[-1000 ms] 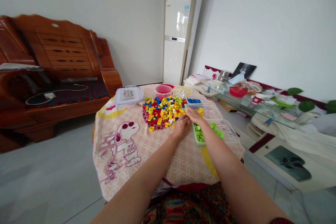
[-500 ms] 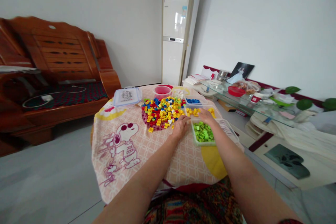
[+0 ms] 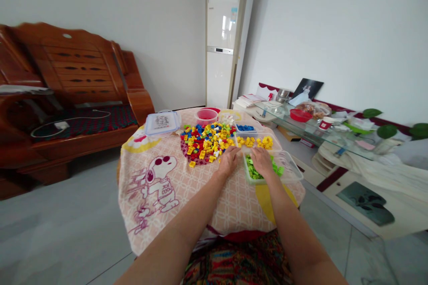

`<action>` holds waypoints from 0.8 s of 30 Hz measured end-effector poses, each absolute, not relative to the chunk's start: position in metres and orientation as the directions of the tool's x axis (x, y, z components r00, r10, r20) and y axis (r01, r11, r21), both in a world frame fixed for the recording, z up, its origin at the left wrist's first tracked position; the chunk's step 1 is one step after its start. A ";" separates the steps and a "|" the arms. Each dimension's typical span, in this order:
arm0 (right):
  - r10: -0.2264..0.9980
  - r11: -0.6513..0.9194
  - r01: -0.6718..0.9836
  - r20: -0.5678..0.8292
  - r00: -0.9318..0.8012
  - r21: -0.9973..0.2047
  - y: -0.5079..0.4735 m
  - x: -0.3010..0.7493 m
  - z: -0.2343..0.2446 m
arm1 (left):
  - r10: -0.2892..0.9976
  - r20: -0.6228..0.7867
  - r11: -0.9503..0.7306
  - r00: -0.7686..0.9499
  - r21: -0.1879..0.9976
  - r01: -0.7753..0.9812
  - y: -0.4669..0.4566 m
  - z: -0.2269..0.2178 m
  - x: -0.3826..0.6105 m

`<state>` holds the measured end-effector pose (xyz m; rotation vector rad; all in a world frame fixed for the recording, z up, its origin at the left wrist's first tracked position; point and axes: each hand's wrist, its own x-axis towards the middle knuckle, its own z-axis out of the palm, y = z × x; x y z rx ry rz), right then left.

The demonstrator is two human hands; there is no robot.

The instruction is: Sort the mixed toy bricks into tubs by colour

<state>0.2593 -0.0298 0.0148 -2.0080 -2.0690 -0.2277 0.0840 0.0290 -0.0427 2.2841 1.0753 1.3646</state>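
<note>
My left hand [image 3: 229, 161] rests at the right edge of the mixed building brick pile [image 3: 209, 140], beside the clear boxes. Its fingers are curled together, and whatever lies in them is hidden. My right hand [image 3: 261, 160] is over the box of green bricks [image 3: 254, 173], fingers drawn together and pointing forward; what they hold, if anything, does not show. Just beyond it are the yellow bricks [image 3: 264, 143] in a clear box. Blue bricks [image 3: 245, 128] fill a smaller box farther back, near a cluster of white bricks [image 3: 228, 119].
A pink bowl [image 3: 206, 116] stands behind the pile. At the back left of the cloth-covered table [image 3: 200, 191] lies a box lid [image 3: 162, 123]. To the right is a glass shelf [image 3: 284, 118] with a red bowl [image 3: 301, 116] and paper cup [image 3: 326, 124].
My right hand has moved back from the yellow bricks to over the green bricks, so the yellow ones show more fully. My left hand has stayed nearly in place.
</note>
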 end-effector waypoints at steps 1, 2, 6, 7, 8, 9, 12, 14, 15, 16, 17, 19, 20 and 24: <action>0.958 0.039 0.997 0.285 -0.019 -0.064 -0.029 0.259 0.014 | 0.718 0.646 -0.677 0.259 0.561 0.476 0.030 -0.042 0.081; 0.958 0.041 0.997 0.285 -0.020 -0.070 -0.029 0.260 0.014 | 0.727 0.646 -0.658 0.232 0.561 0.502 0.031 -0.040 0.078; 0.960 0.047 0.994 0.279 -0.018 -0.098 -0.026 0.263 0.011 | 0.789 0.613 -0.492 0.044 0.587 0.643 0.037 -0.031 0.054; 0.961 0.047 0.994 0.277 -0.017 -0.103 -0.026 0.263 0.010 | 0.799 0.601 -0.451 0.003 0.597 0.664 0.039 -0.029 0.047; 0.961 0.047 0.993 0.276 -0.016 -0.106 -0.025 0.264 0.009 | 0.814 0.580 -0.404 -0.035 0.607 0.684 0.040 -0.027 0.041; 0.961 0.047 0.993 0.277 -0.015 -0.108 -0.025 0.264 0.009 | 0.831 0.552 -0.355 -0.062 0.614 0.706 0.040 -0.024 0.036; 0.961 0.042 0.993 0.275 -0.010 -0.110 -0.025 0.265 0.008 | 0.894 0.440 -0.215 -0.082 0.583 0.783 0.037 -0.018 0.029; 0.965 0.037 0.994 0.263 -0.007 -0.108 -0.025 0.265 0.009 | 0.928 0.371 -0.173 -0.042 0.527 0.832 0.034 -0.014 0.029; 0.967 0.036 0.994 0.257 -0.008 -0.106 -0.025 0.265 0.009 | 0.938 0.347 -0.165 -0.022 0.500 0.850 0.032 -0.012 0.030; 0.967 0.037 0.994 0.253 -0.009 -0.105 -0.025 0.265 0.010 | 0.944 0.330 -0.163 -0.004 0.479 0.862 0.031 -0.011 0.031; 0.968 0.037 0.994 0.251 -0.009 -0.106 -0.026 0.264 0.010 | 0.946 0.323 -0.166 0.008 0.465 0.870 0.030 -0.010 0.031; 0.968 0.038 0.993 0.251 -0.008 -0.111 -0.026 0.264 0.010 | 0.944 0.330 -0.182 0.024 0.457 0.871 0.029 -0.009 0.032; 0.968 0.038 0.993 0.251 -0.008 -0.114 -0.026 0.264 0.010 | 0.940 0.339 -0.198 0.034 0.460 0.865 0.028 -0.009 0.032; 0.966 0.039 0.991 0.260 -0.004 -0.129 -0.026 0.264 0.011 | 0.916 0.393 -0.279 0.076 0.490 0.826 0.029 -0.012 0.032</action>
